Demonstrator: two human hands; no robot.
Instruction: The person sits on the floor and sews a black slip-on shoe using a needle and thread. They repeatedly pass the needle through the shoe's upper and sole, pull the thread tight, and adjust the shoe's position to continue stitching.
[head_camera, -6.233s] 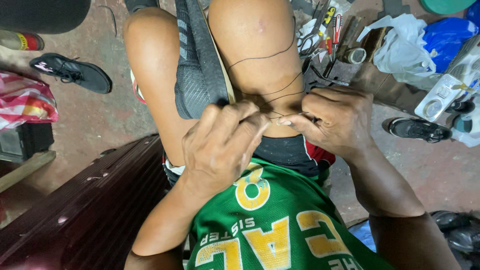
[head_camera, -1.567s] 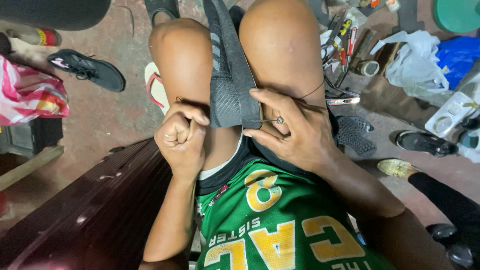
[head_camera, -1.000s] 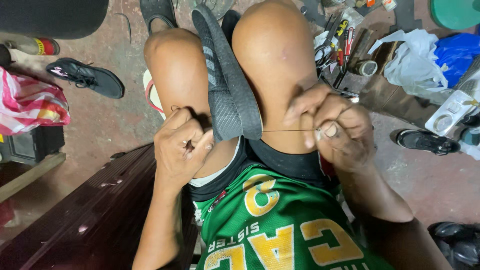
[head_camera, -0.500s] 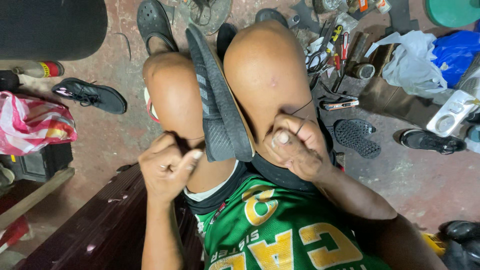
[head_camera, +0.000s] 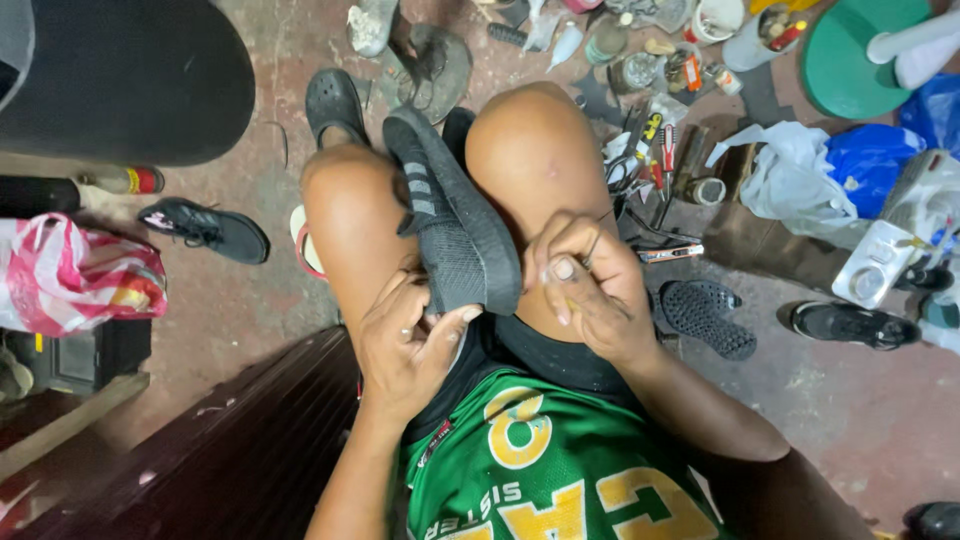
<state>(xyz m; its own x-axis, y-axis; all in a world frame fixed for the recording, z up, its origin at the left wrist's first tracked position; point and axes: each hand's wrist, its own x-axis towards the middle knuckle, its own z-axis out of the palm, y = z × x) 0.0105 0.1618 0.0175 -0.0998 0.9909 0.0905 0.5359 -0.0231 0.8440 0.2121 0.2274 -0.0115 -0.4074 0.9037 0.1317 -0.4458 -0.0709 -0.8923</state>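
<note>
A dark grey knit sneaker (head_camera: 450, 215) is wedged between my bare knees, toe pointing away from me. My left hand (head_camera: 410, 345) grips its heel end from below, thumb against the edge. My right hand (head_camera: 585, 285) sits just right of the heel, fingers pinched on a thin thread (head_camera: 598, 228) that runs up from them. Whether a needle is in those fingers I cannot tell. I wear a green jersey (head_camera: 545, 480).
A dark wooden bench (head_camera: 215, 450) lies at my left. Hand tools (head_camera: 655, 165), jars and bottles litter the floor ahead. A loose black sole (head_camera: 710, 315) and black shoes (head_camera: 205, 228) lie about. A pink-striped bag (head_camera: 75, 275) sits left; white and blue bags right.
The thread, stretched taut between my two hands a second ago, is now drawn in. My left hand has opened from a fist and moved onto the sneaker's heel.
</note>
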